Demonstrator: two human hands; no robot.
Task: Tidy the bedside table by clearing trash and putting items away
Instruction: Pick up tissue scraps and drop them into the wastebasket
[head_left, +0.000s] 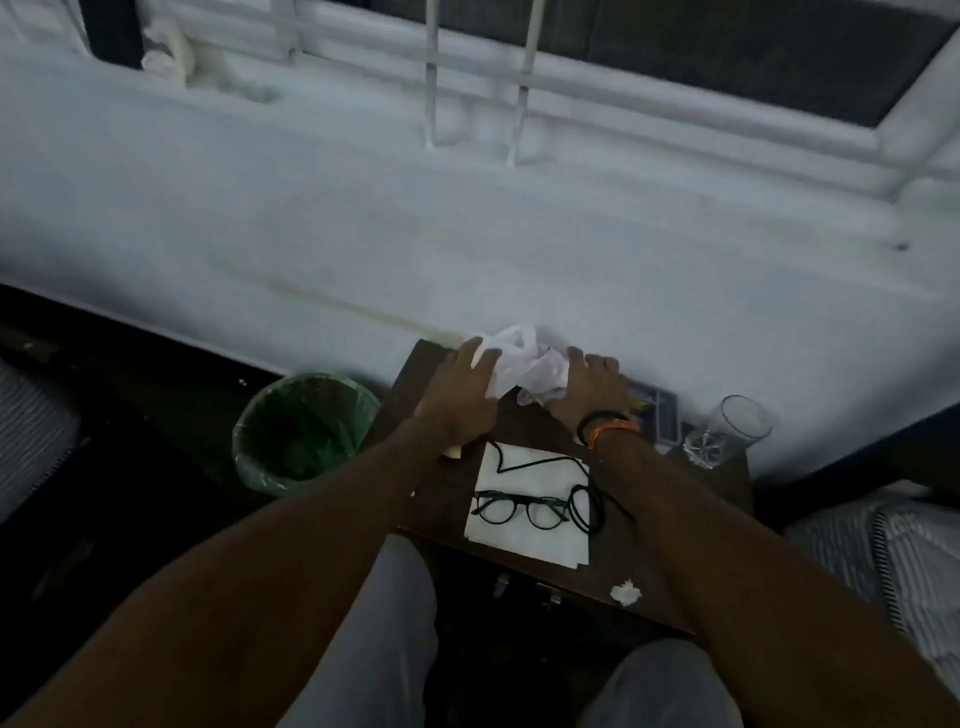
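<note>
A crumpled white plastic bag lies at the back of the dark wooden bedside table, against the wall. My left hand lies on the bag's left side and my right hand on its right side, fingers curled into the plastic. Nearer me, black round glasses and a coiled black cord rest on a white sheet of paper. A small white paper scrap sits at the table's front right.
A bin with a green liner stands on the floor left of the table. A clear glass and a dark flat box sit at the table's back right. Bedding lies to the right.
</note>
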